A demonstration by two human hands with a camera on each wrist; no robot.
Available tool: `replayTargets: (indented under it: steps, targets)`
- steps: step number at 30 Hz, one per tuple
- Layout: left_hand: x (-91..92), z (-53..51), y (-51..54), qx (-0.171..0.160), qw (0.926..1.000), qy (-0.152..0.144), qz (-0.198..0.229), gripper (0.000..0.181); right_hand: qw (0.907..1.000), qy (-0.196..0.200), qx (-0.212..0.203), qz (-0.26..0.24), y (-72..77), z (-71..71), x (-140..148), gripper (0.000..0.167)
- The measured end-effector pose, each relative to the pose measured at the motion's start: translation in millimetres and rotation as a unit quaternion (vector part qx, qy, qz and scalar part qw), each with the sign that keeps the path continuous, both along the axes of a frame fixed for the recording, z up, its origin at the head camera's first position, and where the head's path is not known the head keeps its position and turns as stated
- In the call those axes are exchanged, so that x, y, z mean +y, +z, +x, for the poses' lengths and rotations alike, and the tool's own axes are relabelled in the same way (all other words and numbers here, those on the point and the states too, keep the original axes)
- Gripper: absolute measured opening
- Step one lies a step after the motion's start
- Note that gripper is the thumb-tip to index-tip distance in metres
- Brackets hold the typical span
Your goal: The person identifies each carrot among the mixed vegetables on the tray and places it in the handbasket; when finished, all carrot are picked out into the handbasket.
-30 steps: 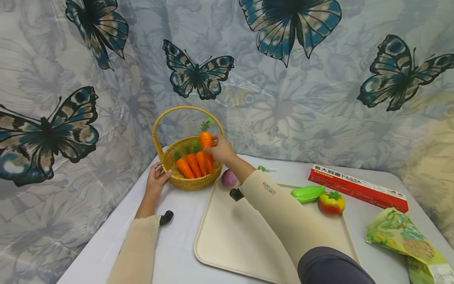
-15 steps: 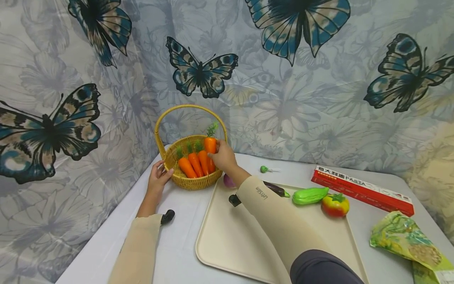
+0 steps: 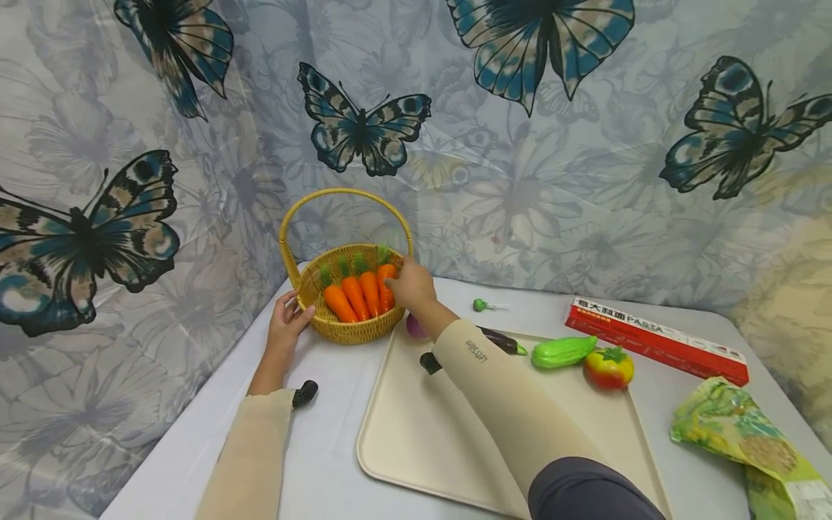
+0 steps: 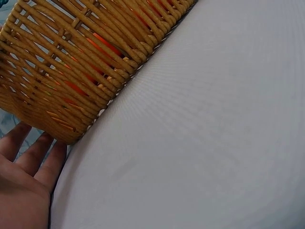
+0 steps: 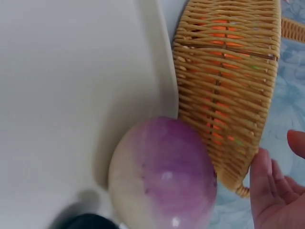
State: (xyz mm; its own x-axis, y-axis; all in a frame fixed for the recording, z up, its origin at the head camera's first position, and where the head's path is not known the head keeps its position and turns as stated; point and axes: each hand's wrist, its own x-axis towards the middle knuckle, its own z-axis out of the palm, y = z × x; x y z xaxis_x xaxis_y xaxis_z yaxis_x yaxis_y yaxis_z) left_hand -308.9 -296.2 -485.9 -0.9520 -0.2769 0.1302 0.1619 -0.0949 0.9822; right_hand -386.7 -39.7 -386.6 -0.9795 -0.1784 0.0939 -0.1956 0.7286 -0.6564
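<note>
A wicker basket (image 3: pixel 354 332) with a tall handle stands at the back left and holds several orange carrots (image 3: pixel 354 296) with green tops. My left hand (image 3: pixel 286 331) touches the basket's left side, and in the left wrist view its fingers (image 4: pixel 40 157) reach straight to the weave. At the basket's right rim is my right hand (image 3: pixel 414 287), its thumb beside the rightmost carrot (image 3: pixel 386 278). In the right wrist view, my right hand's extended fingers (image 5: pixel 261 176) lie along the basket's outside. Whether the thumb still touches that carrot is hard to see.
A purple-and-white turnip (image 5: pixel 164 176) sits at the corner of a beige tray (image 3: pixel 429 433). Also on the tray are an eggplant (image 3: pixel 505 339), a green gourd-like vegetable (image 3: pixel 562 352) and a tomato (image 3: pixel 609 368). A pasta box (image 3: pixel 656 343), green packet (image 3: pixel 734 433) and lollipop-like item (image 3: pixel 481 305) lie around.
My right hand has lowered the upright carrot into the basket, where it now leans beside the others. The left hand has stayed at the basket's left side.
</note>
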Motion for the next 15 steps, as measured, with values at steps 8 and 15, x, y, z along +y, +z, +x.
replayTargets:
  steps: [8, 15]
  targets:
    - [-8.4, 2.6, 2.2, -0.013, 0.9999, -0.007, 0.006, 0.070, 0.9972, 0.038, 0.004, -0.064, -4.1, 7.8, 20.2, 0.050]
    - [-17.0, 20.5, 14.7, -0.028, 0.9992, -0.003, -0.027, 0.073, 0.9945, 0.056, 0.035, -0.081, -11.5, 24.1, 73.3, 0.048]
